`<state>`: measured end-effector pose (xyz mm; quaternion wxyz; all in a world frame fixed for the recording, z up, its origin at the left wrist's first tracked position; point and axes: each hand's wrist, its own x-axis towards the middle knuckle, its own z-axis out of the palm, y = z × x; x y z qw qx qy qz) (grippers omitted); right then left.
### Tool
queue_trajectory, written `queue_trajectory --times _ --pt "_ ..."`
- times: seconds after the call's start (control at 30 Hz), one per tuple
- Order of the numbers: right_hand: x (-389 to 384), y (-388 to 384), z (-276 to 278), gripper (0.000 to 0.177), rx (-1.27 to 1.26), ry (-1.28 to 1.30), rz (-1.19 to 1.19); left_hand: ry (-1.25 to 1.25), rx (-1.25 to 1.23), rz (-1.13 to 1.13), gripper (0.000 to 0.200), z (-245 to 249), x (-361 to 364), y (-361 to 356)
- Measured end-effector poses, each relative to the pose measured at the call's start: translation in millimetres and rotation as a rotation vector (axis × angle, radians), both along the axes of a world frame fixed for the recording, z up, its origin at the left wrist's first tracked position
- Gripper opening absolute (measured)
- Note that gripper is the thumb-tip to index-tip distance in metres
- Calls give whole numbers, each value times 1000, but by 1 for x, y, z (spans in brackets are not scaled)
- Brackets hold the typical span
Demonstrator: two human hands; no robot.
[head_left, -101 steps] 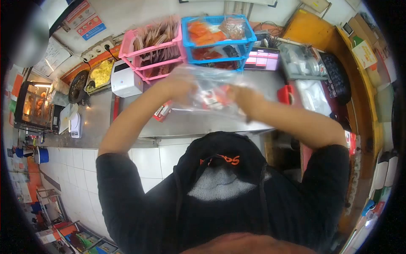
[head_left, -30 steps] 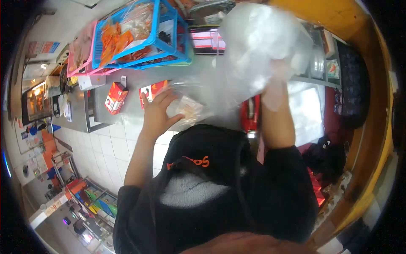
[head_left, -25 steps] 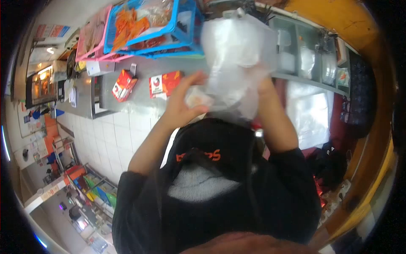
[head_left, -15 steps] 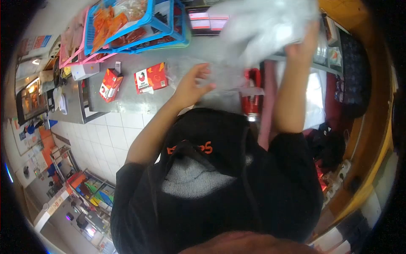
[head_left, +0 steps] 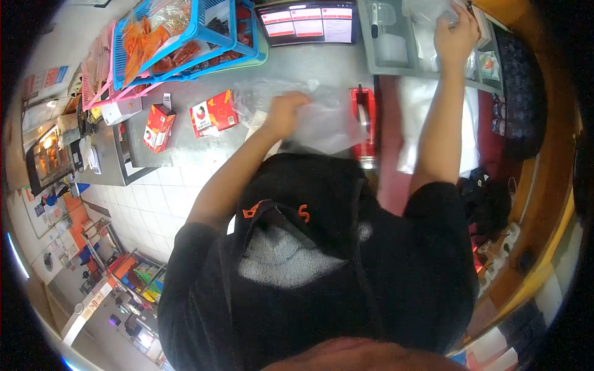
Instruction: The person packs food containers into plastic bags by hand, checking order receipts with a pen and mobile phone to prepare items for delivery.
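Observation:
My left hand [head_left: 288, 114] is closed at the edge of a clear plastic bag [head_left: 331, 120] that lies over the metal counter. Up at the top right, my right hand [head_left: 456, 34] pinches whitish plastic [head_left: 427, 12] above the grey divided tray [head_left: 427, 73]. Beside the clear bag lies a red tool [head_left: 362, 123] with a metal end. Two red and white boxes, one [head_left: 214, 114] nearer my left hand and one [head_left: 159, 128] further left, stand on the counter [head_left: 185, 145].
Blue baskets [head_left: 192, 37] with orange packets sit at the back left, over a pink basket [head_left: 93, 89]. A screen [head_left: 307, 23] is at the back. White sheets [head_left: 467, 123] lie right of the red tool.
The large white plastic in my right hand has moved up and away over the tray, uncovering the screen. My left hand has moved slightly right and its fingers have closed.

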<state>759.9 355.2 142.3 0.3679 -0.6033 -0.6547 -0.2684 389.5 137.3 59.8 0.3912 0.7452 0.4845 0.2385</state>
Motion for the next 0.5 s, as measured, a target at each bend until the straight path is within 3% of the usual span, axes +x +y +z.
queue_trajectory --times 0.07,0.13,0.17,0.2,0.27,0.3,0.33,0.37,0.4,0.43,0.47,0.5 --pt "-60 22 -11 9 -4 1030 -267 -68 -83 55 29 14 -8 -1" --pt "-73 -86 42 53 -853 884 661 -134 -165 109 31 27 -17 0" --pt "-96 -108 52 71 -1029 780 774 -250 -177 149 30 31 -22 0" --pt "-119 -128 48 78 -1011 623 956 -368 -186 193 30 37 -27 2" --pt "-170 -152 6 61 -766 634 1295 -416 -276 293 27 55 -32 -1" --pt "-182 -157 -3 61 -769 642 1298 -468 -359 394 24 67 -35 -2" --pt "-191 -159 -9 49 -944 660 1234 -464 -360 402 24 82 -37 -1" --pt "-198 -159 -12 38 -1115 670 1167 -402 -321 312 23 98 -39 3" --pt "-198 -156 -9 38 -1117 668 1180 -340 -282 224 22 109 -43 5" --pt "-194 -151 -2 29 -1144 823 1162 -336 -279 235 22 116 -49 5" --pt "-190 -147 2 20 -1168 977 1138 -197 -130 260 22 122 -56 4" --pt "-187 -144 1 20 -1171 975 1146 -59 19 282 23 125 -62 3"
